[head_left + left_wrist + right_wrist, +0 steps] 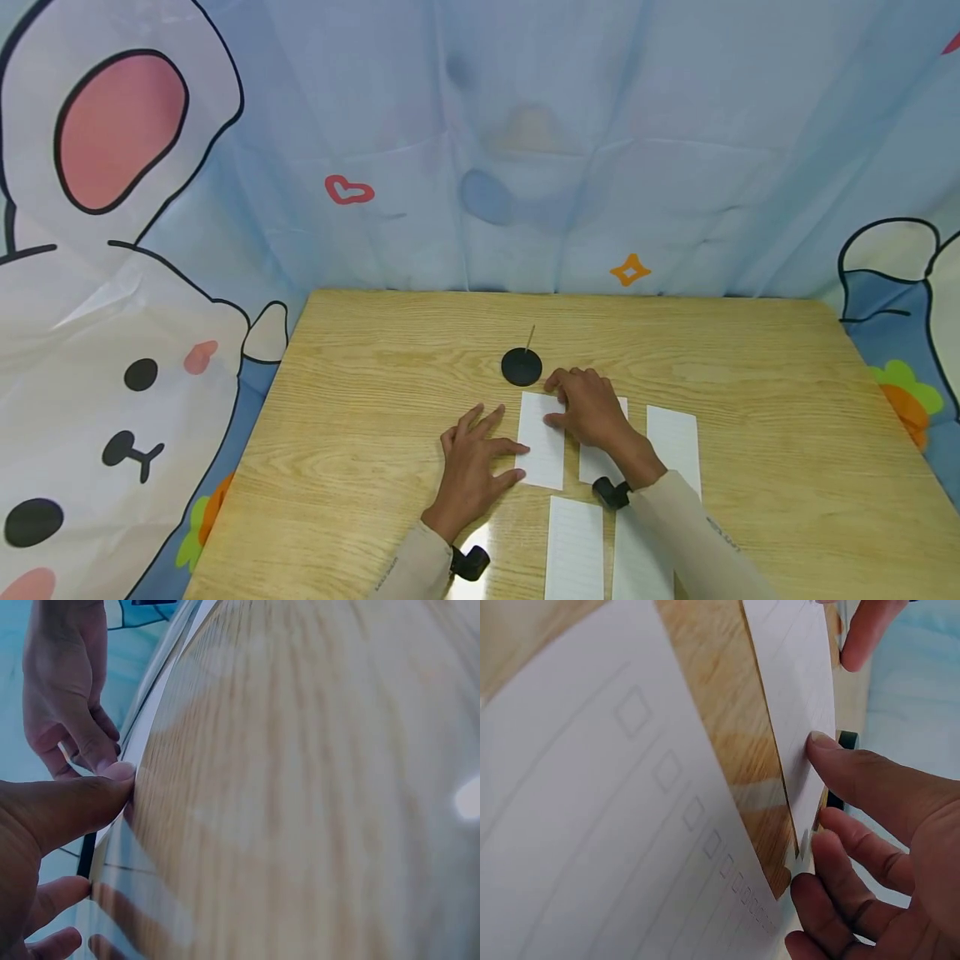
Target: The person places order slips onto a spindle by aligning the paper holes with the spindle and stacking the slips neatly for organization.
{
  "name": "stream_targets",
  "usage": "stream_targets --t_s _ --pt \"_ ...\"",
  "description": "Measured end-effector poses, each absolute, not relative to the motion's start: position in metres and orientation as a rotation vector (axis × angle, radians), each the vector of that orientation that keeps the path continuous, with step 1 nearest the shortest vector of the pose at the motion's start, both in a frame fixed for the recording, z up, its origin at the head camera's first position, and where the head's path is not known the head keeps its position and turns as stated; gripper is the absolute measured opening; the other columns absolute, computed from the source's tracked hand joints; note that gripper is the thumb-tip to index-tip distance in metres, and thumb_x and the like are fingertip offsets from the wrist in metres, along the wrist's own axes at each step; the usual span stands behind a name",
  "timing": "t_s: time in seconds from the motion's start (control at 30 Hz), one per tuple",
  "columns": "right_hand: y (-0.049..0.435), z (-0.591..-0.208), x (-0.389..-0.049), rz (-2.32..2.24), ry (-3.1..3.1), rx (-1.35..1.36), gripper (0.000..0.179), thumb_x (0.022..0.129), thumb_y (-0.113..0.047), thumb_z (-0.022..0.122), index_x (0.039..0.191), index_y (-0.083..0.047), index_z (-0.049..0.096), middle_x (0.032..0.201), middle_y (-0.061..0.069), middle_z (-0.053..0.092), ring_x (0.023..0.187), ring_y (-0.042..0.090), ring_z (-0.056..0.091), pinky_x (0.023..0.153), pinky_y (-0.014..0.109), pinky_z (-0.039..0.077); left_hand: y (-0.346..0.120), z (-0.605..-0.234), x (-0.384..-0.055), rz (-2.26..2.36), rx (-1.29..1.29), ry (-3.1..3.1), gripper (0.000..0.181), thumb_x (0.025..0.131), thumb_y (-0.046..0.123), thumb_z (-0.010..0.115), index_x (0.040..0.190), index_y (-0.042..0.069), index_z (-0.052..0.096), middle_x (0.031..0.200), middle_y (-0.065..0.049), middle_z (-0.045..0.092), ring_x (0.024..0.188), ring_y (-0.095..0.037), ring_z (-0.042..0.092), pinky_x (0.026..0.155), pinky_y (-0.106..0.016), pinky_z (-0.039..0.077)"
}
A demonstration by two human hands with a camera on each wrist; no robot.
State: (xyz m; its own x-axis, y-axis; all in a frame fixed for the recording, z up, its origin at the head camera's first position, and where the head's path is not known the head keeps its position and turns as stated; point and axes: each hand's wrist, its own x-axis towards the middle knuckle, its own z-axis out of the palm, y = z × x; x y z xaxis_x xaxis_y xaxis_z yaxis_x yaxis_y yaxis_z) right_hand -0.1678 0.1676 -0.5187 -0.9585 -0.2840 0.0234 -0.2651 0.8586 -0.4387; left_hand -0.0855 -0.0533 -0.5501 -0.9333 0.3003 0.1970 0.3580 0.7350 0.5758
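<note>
A white paper slip (pixel 537 454) lies on the table between my two hands. At its left edge is my left hand (pixel 472 471), fingers spread, with the thumb and a fingertip touching the slip. My right hand (pixel 592 412) reaches over its upper right part. In the right wrist view the right thumb (pixel 855 769) presses on the slip's face, while the bent fingers (pixel 840 862) rest by its far edge. No clear pinch shows. Partly under the right hand and wrist is a second slip (pixel 596 467). Faint printed lines and small boxes mark a nearer slip (pixel 577 802).
Just beyond the slips stands a round black disc (pixel 521 367) with a thin upright stick (pixel 530 339). More slips lie to the right (pixel 673 442) and nearer the person (pixel 573 550). A printed curtain (pixel 420 233) hangs behind the wooden table (pixel 360 417).
</note>
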Motion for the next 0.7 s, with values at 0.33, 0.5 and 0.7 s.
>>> stream_targets --t_s 0.33,0.5,0.7 --pt "0.1670 -0.5173 -0.1676 -0.715 2.962 -0.404 0.030 0.078 -0.017 0.096 0.099 -0.012 0.075 0.093 0.006 0.062 0.089 0.023 0.054 0.083 0.044 0.042 -0.0547 -0.5503 -0.0862 -0.976 -0.548 -2.835 0.031 0.082 0.034 0.093 0.112 0.031 0.084 0.162 -0.008 0.054 0.155 -0.037 0.039 0.107 -0.060 0.032" --pt "0.1679 -0.5173 -0.1669 -0.733 2.963 -0.423 0.039 0.079 -0.014 0.095 0.109 -0.011 0.070 0.096 0.005 0.064 0.091 0.023 0.057 0.086 0.049 0.044 -0.0553 -0.5502 -0.0864 -0.991 -0.546 -2.843 0.030 0.082 0.033 0.092 0.112 0.032 0.084 0.162 -0.007 0.054 0.155 -0.037 0.039 0.107 -0.061 0.032" --pt "0.1677 -0.5170 -0.1674 -0.780 2.917 -0.431 0.034 0.081 -0.011 0.093 0.107 -0.010 0.070 0.088 0.002 0.062 0.085 0.019 0.054 0.084 0.045 0.042 -0.0559 -0.5498 -0.0861 -0.998 -0.551 -2.856 0.030 0.083 0.033 0.092 0.112 0.032 0.084 0.163 -0.007 0.053 0.156 -0.037 0.038 0.107 -0.060 0.031"
